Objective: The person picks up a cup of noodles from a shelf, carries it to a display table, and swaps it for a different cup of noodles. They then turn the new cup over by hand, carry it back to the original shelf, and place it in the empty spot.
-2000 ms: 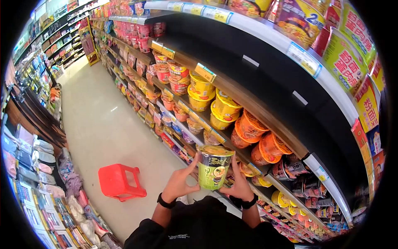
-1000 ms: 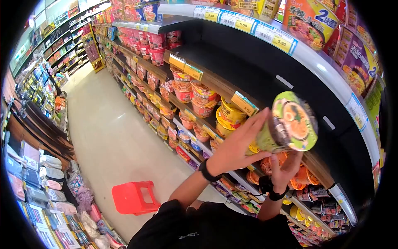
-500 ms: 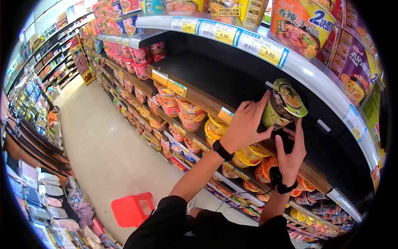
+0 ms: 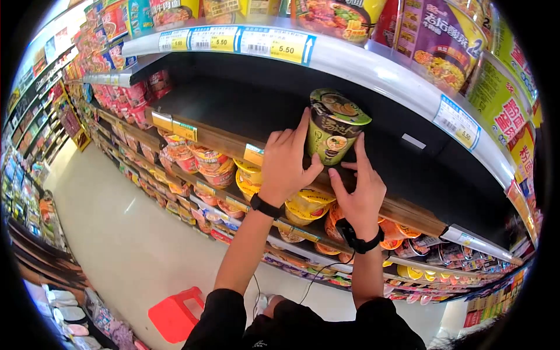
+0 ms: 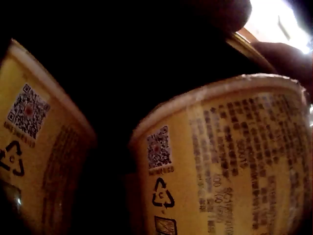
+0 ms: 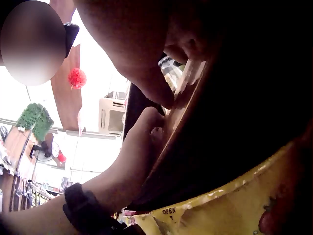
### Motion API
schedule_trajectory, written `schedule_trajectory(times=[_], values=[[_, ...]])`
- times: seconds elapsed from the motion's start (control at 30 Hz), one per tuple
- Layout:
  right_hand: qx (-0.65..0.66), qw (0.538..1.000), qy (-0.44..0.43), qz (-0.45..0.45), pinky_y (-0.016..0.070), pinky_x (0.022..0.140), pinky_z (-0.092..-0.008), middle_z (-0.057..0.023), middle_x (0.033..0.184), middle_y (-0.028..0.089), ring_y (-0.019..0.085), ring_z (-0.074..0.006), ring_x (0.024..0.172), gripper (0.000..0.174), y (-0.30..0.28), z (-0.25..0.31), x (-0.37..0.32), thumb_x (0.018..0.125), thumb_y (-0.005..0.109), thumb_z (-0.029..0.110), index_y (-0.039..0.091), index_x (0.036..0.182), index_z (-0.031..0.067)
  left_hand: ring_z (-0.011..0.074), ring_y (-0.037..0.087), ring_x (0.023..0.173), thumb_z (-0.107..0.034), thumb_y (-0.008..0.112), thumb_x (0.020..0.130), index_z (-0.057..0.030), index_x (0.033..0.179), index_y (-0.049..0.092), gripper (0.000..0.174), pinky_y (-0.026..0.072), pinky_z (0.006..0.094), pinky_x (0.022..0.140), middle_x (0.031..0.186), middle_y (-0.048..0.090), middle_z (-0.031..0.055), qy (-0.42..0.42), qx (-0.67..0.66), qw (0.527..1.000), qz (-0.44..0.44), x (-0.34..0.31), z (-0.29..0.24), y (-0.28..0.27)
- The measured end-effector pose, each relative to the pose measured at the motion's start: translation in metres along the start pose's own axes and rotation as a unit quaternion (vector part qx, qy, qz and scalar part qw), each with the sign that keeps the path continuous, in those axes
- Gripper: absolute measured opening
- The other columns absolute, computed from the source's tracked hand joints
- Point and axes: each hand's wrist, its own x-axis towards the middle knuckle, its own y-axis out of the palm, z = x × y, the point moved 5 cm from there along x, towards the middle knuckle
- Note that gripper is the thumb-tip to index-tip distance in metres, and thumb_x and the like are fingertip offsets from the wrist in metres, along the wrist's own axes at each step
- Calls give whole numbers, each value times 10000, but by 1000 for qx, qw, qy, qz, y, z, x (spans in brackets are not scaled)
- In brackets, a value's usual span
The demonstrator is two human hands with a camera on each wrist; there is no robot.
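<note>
The left hand (image 4: 289, 163) was wrapped round the left side of the noodle cup (image 4: 335, 125), with the thumb hooked under its base. The right hand (image 4: 363, 189) was laid against the cup's right side, forefinger straight, not clasped. The cup was held nearly upright at the front of the wooden shelf (image 4: 408, 207); whether it rested on the board could not be told. Yellow bowls (image 4: 303, 204) were stacked just below. Farther down, a red stool (image 4: 175, 315) was seen on the floor.
</note>
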Motion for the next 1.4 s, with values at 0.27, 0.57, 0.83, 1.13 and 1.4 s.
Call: schedule_trajectory(times=[0.27,0.57,0.83,1.13,1.4], values=[[4,1000,9,-3,564,754,-359,-146,938,752,743,-283,830,815,-2,0,0,854,780,264,397,1546,69,371,579,951,-197,588,746,40,1499,370,819,436,436,883,1048,598,228,3,-27,1000,-13,-1,-4,-6],[10,999,26,19,571,786,-391,-166,972,748,744,-299,881,787,-2,1,1,866,766,265,405,1546,100,405,555,1094,-237,583,800,24,1509,357,789,419,449,952,1224,571,257,0,-37,999,-31,-4,-5,-10],[56,995,1,85,558,809,-448,-241,1078,684,695,-370,961,751,32,35,24,893,692,171,346,1539,4,342,507,1170,-431,683,868,61,1520,319,894,293,514,1095,1227,576,203,-54,85,994,-46,-2,18,-28],[64,971,-78,219,521,937,-467,-290,1346,574,625,-423,1116,941,140,105,71,829,744,247,218,1555,-41,393,601,1105,-395,766,824,34,1509,339,914,355,489,1080,1182,644,264,-152,175,970,-77,5,118,-100],[-71,962,-196,175,473,967,-427,-219,1469,516,586,-321,1167,885,193,140,76,807,773,345,372,1502,-28,346,562,1174,-491,724,834,-9,1455,456,831,245,527,1161,1215,649,199,-178,186,965,-49,-4,205,-117]])
